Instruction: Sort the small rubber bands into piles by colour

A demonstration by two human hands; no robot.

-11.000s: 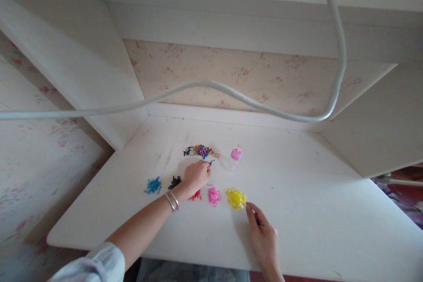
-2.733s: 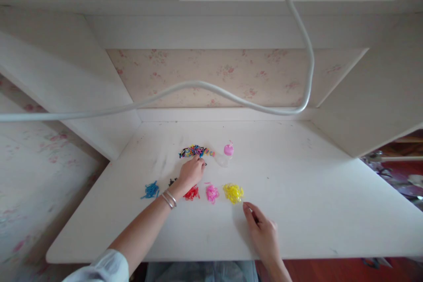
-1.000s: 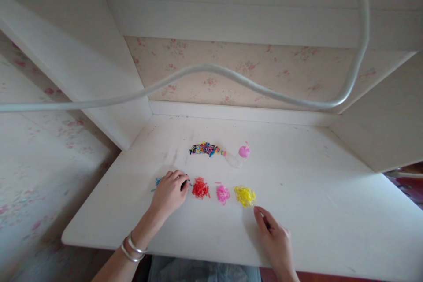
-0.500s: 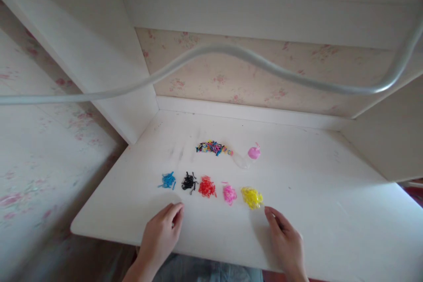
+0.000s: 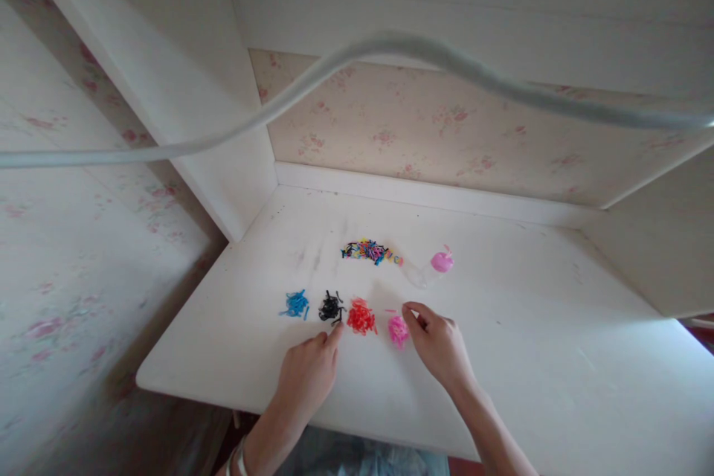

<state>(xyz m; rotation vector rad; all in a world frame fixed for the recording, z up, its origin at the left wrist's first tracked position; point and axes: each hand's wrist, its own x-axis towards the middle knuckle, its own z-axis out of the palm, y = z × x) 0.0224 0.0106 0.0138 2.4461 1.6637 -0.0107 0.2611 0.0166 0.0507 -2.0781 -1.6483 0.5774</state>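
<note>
Small rubber bands lie sorted by colour in a row on a white desk: a blue pile [image 5: 294,303], a black pile [image 5: 330,306], a red pile [image 5: 361,317] and a pink pile [image 5: 398,332]. My left hand [image 5: 309,370] stretches its index finger to the lower edge of the black pile, between it and the red one; its other fingers are curled. Beside the pink pile, my right hand [image 5: 438,338] has thumb and index finger pinched together; anything between them is too small to see. The yellow pile is hidden behind the right hand.
Farther back lies a heap of mixed-colour bands [image 5: 367,251], trailing toward a clear plastic container [image 5: 416,275] with a pink end [image 5: 442,261]. A white tube [image 5: 390,44] crosses the upper view. Side panels and a back ledge [image 5: 435,195] bound the desk.
My right hand has moved left and forward from the yellow pile to the pink one. My left hand has come right and forward, its index finger now reaching the black pile.
</note>
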